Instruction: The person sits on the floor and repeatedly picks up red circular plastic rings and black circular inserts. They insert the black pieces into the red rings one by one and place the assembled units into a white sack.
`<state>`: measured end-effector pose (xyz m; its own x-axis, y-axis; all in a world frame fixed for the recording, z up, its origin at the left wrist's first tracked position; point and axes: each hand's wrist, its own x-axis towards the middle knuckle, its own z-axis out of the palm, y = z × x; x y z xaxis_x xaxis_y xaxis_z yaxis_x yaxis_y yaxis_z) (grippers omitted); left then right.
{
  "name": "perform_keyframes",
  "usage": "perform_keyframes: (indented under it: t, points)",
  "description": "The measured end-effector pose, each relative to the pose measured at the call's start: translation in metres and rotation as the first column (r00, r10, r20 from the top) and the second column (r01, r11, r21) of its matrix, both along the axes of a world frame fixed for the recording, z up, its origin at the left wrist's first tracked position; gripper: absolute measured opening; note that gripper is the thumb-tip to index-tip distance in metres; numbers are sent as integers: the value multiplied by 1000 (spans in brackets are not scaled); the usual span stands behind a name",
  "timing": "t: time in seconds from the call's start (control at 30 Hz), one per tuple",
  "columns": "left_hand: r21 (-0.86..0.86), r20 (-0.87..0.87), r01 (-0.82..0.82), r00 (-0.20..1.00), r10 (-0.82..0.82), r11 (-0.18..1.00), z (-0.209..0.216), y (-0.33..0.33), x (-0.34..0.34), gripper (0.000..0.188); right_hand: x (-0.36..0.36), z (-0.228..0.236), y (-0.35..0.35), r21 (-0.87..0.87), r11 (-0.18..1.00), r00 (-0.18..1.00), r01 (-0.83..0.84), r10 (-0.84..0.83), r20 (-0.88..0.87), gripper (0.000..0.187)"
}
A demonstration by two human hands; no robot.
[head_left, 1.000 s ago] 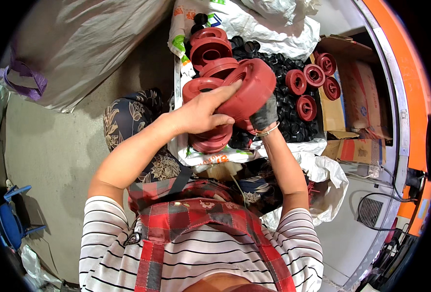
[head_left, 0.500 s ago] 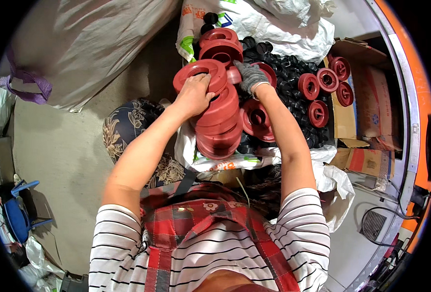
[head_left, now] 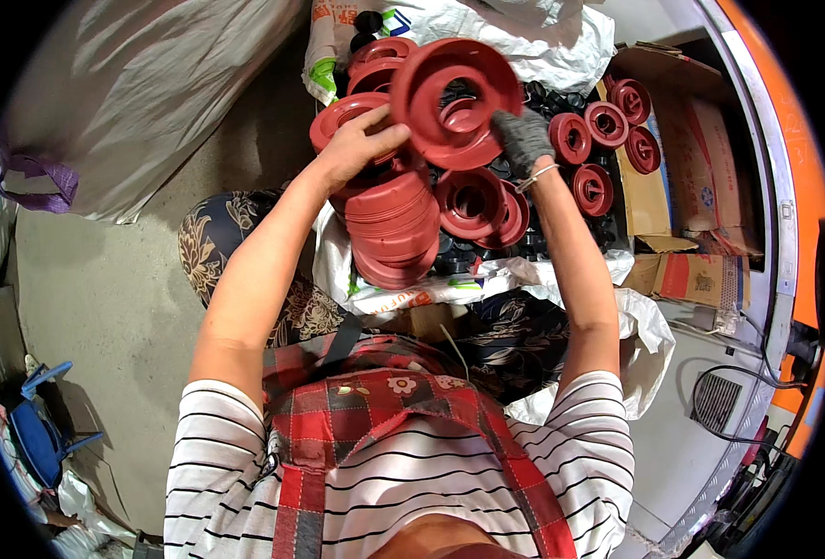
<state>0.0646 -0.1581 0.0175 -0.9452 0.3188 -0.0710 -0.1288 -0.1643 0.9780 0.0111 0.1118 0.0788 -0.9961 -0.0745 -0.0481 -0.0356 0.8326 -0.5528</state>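
Observation:
A large red plastic ring (head_left: 415,82) is raised and tilted above the piled parts. A smaller dark-red round piece shows in its central hole. My right hand (head_left: 522,142), in a grey glove, is closed on the ring's right rim. My bare left hand (head_left: 364,149) is at its left rim, with fingers and thumb pinching the edge. Beneath and beside my left hand, more red rings stand in a leaning stack (head_left: 389,224). Below the raised ring, a wide red disc (head_left: 468,200) lies on the black parts, overlapping another.
Many small black caps (head_left: 547,101) fill a container lined with a white sack (head_left: 561,42). Several small red wheel-like parts (head_left: 607,125) lie along its right side. Cardboard boxes (head_left: 710,186) stand at right. A big white bag (head_left: 152,102) and a blue stool (head_left: 35,433) are at left.
The red ring has been lifted off the stack, moved right and turned to show its hollow face. My gloved right hand has shifted from among the parts to its rim. The view has shifted slightly.

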Motion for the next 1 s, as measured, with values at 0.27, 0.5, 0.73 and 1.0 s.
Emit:
perform_keyframes:
  t: [0.27, 0.5, 0.73, 1.0]
  points:
    - [625, 327, -224, 945, 10, 748, 14, 0, -2, 41, -30, -94, 3, 279, 917, 956, -286, 251, 153, 36]
    - [673, 313, -371, 927, 209, 640, 36, -10, -2, 40, -27, -238, -3, 542, 574, 788, -614, 487, 377, 30]
    - [612, 333, -476, 880, 339, 632, 36, -14, -7, 43, -19, -263, -6, 303, 802, 845, -515, 415, 336, 31]
    - [521, 186, -363, 932, 313, 773, 43, -10, 2, 45, 18, -58, -33, -172, 968, 934, 185, -228, -276, 36]
